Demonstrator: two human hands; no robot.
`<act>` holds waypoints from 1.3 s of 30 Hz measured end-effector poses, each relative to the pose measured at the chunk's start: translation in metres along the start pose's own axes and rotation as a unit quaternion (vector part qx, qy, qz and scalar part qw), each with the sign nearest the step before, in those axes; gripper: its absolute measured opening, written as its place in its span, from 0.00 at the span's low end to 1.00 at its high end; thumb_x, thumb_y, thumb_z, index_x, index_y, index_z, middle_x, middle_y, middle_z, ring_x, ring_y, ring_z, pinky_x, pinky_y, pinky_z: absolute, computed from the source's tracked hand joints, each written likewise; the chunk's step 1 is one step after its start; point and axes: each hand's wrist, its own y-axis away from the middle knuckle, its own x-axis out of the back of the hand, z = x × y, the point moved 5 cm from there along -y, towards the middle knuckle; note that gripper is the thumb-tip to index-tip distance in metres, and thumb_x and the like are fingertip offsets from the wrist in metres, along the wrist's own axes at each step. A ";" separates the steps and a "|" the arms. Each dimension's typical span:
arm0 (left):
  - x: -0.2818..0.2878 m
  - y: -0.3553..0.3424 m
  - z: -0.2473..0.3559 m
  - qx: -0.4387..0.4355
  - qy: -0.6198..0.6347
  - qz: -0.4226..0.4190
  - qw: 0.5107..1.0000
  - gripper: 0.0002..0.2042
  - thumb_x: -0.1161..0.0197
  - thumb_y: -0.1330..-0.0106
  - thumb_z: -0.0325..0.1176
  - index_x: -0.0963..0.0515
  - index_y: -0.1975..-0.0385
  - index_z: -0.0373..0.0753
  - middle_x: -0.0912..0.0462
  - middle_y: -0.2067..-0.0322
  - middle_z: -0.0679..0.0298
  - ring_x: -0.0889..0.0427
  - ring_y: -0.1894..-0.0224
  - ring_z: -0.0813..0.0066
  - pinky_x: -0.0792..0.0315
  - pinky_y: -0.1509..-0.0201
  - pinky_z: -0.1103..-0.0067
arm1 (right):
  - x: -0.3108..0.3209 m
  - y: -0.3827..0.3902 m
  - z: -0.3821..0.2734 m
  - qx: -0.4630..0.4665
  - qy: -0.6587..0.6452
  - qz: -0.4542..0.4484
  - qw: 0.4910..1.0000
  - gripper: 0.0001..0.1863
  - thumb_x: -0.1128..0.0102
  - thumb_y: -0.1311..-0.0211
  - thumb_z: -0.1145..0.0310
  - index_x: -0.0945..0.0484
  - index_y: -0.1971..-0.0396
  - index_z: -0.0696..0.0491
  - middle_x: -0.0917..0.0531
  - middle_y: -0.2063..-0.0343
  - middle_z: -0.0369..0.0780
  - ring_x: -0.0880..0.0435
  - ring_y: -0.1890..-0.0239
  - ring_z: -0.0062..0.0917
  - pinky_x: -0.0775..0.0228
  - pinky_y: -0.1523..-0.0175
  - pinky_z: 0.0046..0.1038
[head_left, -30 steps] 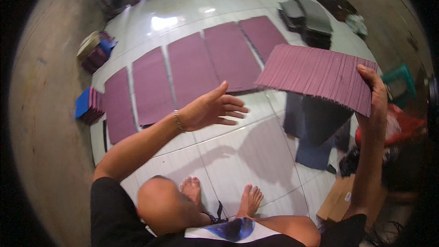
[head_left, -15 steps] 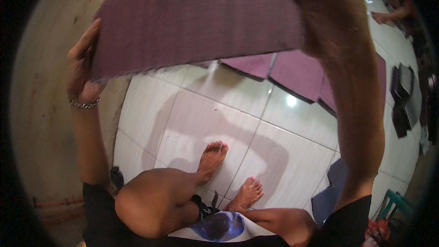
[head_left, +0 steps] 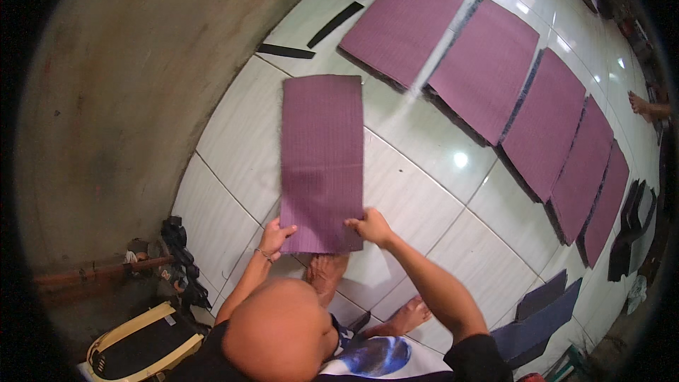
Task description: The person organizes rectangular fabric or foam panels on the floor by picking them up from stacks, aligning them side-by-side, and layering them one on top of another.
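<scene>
Pinching the purple panel (head_left: 322, 148) mid-frame by its near side edges with left hand (head_left: 274, 239) and right hand (head_left: 371, 227), so could probably skew or buckle it with an uneven tug, plus gotta dodge the bare foot (head_left: 327, 274) just below, black strips (head_left: 335, 25) up top and row of mats (head_left: 484, 71) upper right.

Was a long mauve rectangular piece (head_left: 322, 148), finely ribbed lengthwise, slightly fuzzy along the left edge. Looked flat and unfolded, faint band across mid-length, darker patch below that. Was pinched at both long edges, close to the near end. Sat left of the row of mauve slabs (head_left: 544, 127), well apart from most, not touching any. Gave no clear read on thickness.
</scene>
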 end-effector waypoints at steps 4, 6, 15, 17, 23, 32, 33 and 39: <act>0.021 -0.001 -0.010 -0.004 -0.003 -0.019 1.000 0.16 0.43 0.38 0.18 0.28 0.49 0.29 0.19 0.57 0.57 0.18 0.58 0.69 0.22 0.52 0.71 | -0.027 0.014 0.011 -0.025 -0.072 0.070 0.995 0.11 0.35 0.41 0.67 0.21 0.73 0.61 0.26 0.84 0.33 0.31 0.82 0.17 0.41 0.77 0.25; 0.024 -0.005 -0.004 -0.024 0.009 -0.025 0.999 0.16 0.42 0.38 0.19 0.28 0.49 0.29 0.19 0.57 0.56 0.18 0.58 0.69 0.22 0.52 0.71 | -0.027 0.009 0.009 -0.039 -0.079 0.083 0.993 0.12 0.35 0.41 0.66 0.21 0.71 0.62 0.24 0.82 0.37 0.28 0.80 0.19 0.37 0.74 0.27; -0.047 0.041 -0.059 0.025 -0.067 -0.113 0.991 0.18 0.35 0.37 0.37 0.24 0.51 0.33 0.20 0.57 0.59 0.21 0.56 0.72 0.26 0.51 0.72 | 0.060 0.012 -0.041 0.145 0.330 -0.070 0.930 0.17 0.37 0.48 0.64 0.18 0.61 0.60 0.16 0.67 0.52 0.15 0.65 0.42 0.24 0.60 0.37; -0.088 0.055 -0.028 -0.178 -0.422 -0.255 0.852 0.20 0.33 0.39 0.39 0.24 0.52 0.33 0.21 0.53 0.56 0.20 0.55 0.67 0.27 0.48 0.72 | 0.113 0.011 -0.083 0.059 0.489 -0.084 0.866 0.16 0.37 0.48 0.64 0.17 0.62 0.58 0.15 0.64 0.50 0.15 0.63 0.43 0.22 0.61 0.37; -0.096 0.025 0.168 -0.495 -0.441 0.015 0.748 0.50 0.22 0.57 0.38 0.46 0.33 0.38 0.29 0.42 0.50 0.33 0.36 0.53 0.39 0.33 0.62 | 0.121 0.005 -0.195 -0.032 0.728 0.022 0.684 0.10 0.40 0.44 0.66 0.14 0.65 0.51 0.14 0.64 0.41 0.14 0.62 0.36 0.20 0.60 0.43; 0.007 -0.073 0.162 -0.309 -0.478 -0.002 0.822 0.15 0.30 0.47 0.34 0.19 0.62 0.32 0.18 0.64 0.55 0.18 0.59 0.59 0.26 0.52 0.70 | 0.066 -0.067 -0.348 0.275 0.742 0.111 0.602 0.12 0.47 0.38 0.62 0.15 0.75 0.45 0.13 0.69 0.35 0.16 0.58 0.37 0.44 0.37 0.58; 0.039 -0.071 0.147 -0.332 -0.416 0.020 0.847 0.15 0.31 0.45 0.33 0.19 0.61 0.32 0.17 0.63 0.55 0.18 0.59 0.60 0.26 0.52 0.71 | 0.035 -0.076 -0.371 0.299 0.739 0.117 0.592 0.09 0.45 0.40 0.63 0.15 0.71 0.46 0.14 0.66 0.35 0.19 0.52 0.34 0.46 0.35 0.53; 0.095 -0.069 0.067 -0.184 -0.064 0.059 0.979 0.17 0.33 0.40 0.33 0.22 0.56 0.27 0.16 0.62 0.59 0.19 0.61 0.71 0.26 0.55 0.72 | -0.044 -0.114 -0.311 0.459 0.516 0.220 0.689 0.20 0.50 0.40 0.65 0.28 0.48 0.55 0.28 0.42 0.45 0.35 0.36 0.39 0.50 0.33 0.54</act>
